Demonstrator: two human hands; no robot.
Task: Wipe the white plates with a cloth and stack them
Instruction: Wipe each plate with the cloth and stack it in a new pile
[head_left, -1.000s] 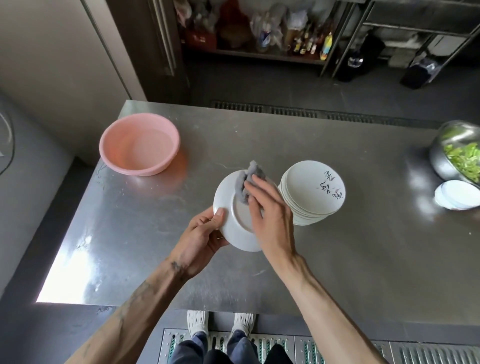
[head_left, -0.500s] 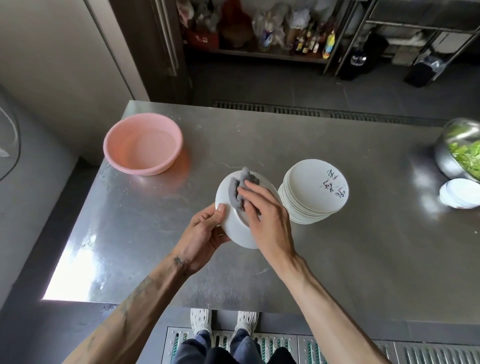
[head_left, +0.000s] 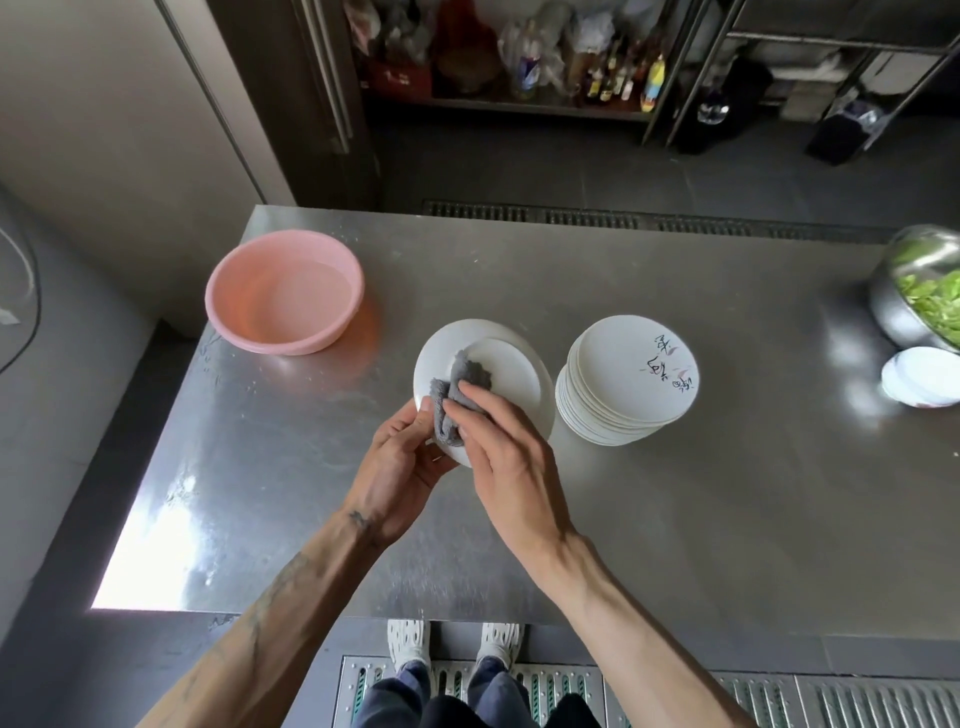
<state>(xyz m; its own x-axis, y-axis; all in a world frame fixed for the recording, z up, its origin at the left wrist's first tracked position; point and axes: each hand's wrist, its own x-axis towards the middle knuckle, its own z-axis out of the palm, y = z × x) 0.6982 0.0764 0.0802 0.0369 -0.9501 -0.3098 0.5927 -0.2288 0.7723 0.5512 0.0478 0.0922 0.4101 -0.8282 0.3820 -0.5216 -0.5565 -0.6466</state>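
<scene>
The left hand (head_left: 400, 462) held the plate (head_left: 514, 374) by its near edge, thumb on top, so that grip was tight on the plate. The right hand (head_left: 498, 447) pressed the cloth (head_left: 457, 395) flat on the plate with nearly straight fingers; its thumb was hidden.

To wipe well, the left hand should keep the plate still. The cloth should go round and round, right out to the edge, with no spot missed. I think a soft push would be enough.

The plate was white, round and shallow, with a ring in the middle. It was tilted, up off the table (head_left: 675, 519), just left of the stack (head_left: 623, 395).
</scene>
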